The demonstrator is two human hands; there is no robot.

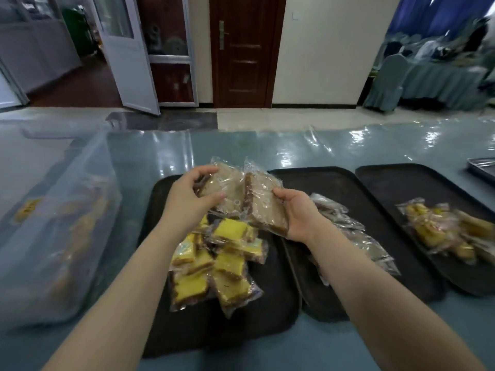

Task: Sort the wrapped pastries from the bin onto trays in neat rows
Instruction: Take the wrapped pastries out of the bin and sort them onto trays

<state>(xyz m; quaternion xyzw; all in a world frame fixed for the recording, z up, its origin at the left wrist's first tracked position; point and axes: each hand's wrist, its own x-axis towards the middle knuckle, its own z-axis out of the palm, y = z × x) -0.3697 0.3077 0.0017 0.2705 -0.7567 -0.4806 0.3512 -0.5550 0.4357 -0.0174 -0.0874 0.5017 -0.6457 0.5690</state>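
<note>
- Head view: plastic-covered blue table (241, 145) carries three dark trays; clear bin (61, 215) stands left, within reach.
- My left hand (187, 199) grips one brown wrapped pastry (227, 186); my right hand (297, 215) cradles a second (265, 207), both raised above the left tray (267, 303), probably bound for the middle tray's (353, 188) matching row.
- Yellow pastries (214, 263) lie heaped, unsorted, below.

Three trays sit side by side on the table (267, 145), the left tray (267, 311), middle tray (361, 199) and right tray (417, 183) each bearing wrapped pastries, with the bin (53, 210) at far left.
</note>
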